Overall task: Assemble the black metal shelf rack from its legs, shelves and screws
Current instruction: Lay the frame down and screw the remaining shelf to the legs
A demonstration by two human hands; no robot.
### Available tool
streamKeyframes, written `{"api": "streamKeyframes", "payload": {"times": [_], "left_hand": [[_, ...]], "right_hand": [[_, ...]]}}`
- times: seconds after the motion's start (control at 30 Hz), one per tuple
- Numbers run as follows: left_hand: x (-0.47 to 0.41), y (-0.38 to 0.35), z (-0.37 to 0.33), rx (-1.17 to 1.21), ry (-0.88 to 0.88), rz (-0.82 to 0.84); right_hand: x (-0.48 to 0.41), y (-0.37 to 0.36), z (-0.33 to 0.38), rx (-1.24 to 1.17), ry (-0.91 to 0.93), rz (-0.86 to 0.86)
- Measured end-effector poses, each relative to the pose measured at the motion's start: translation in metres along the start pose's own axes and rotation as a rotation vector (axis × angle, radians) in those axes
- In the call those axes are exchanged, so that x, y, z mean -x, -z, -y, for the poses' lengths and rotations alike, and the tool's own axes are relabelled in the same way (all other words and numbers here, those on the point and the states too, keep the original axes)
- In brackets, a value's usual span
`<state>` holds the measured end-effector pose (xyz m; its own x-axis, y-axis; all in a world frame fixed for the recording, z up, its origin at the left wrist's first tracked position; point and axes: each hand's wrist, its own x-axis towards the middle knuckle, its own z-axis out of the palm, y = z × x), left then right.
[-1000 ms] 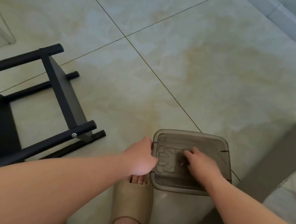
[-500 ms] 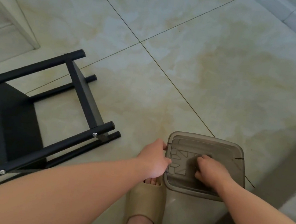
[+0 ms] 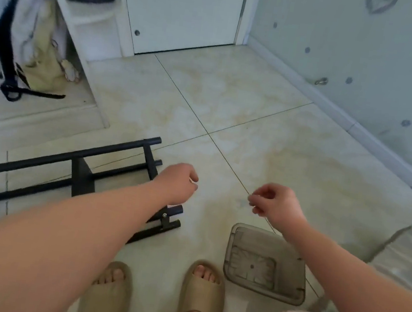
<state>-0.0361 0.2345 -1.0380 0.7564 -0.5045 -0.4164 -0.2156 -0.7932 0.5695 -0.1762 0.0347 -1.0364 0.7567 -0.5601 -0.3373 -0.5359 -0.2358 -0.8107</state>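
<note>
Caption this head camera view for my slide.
Left hand and right hand hover over tiled floor, near black rack and grey box.

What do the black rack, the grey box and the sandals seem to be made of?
Black rack: likely metal tubes, matt black finish, silver screw at a joint. Grey box: smoky translucent plastic, moulded ribs showing. Sandals: probably moulded foam, matt beige.

Black rack (image 3: 84, 179), smoky-grey container (image 3: 266, 264), beige slippers (image 3: 201, 290)

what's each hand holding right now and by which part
It cannot be told: the left hand is curled and the right hand pinches thumb to fingertip, but anything in them is too small to see. Neither grips the rack.
</note>
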Motion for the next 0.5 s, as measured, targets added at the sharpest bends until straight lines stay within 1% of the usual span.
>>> {"api": "streamKeyframes", "payload": {"times": [0.1, 0.2, 0.3, 0.4, 0.5], "left_hand": [[0.037, 0.031, -0.003, 0.269, 0.002, -0.095], [0.093, 0.056, -0.004, 0.464, -0.043, -0.16], [0.137, 0.067, -0.001, 0.622, -0.082, -0.198], [0.168, 0.073, 0.008, 0.654, -0.109, -0.233], [0.187, 0.08, 0.022, 0.588, -0.114, -0.261]], "right_hand": [[0.027, 0.008, 0.062, -0.078, 0.108, -0.026], [0.069, -0.001, 0.117, -0.231, 0.173, -0.038], [0.105, -0.025, 0.143, -0.377, 0.198, 0.01], [0.137, -0.049, 0.141, -0.411, 0.181, 0.054], [0.155, -0.051, 0.141, -0.422, 0.172, 0.097]]}}
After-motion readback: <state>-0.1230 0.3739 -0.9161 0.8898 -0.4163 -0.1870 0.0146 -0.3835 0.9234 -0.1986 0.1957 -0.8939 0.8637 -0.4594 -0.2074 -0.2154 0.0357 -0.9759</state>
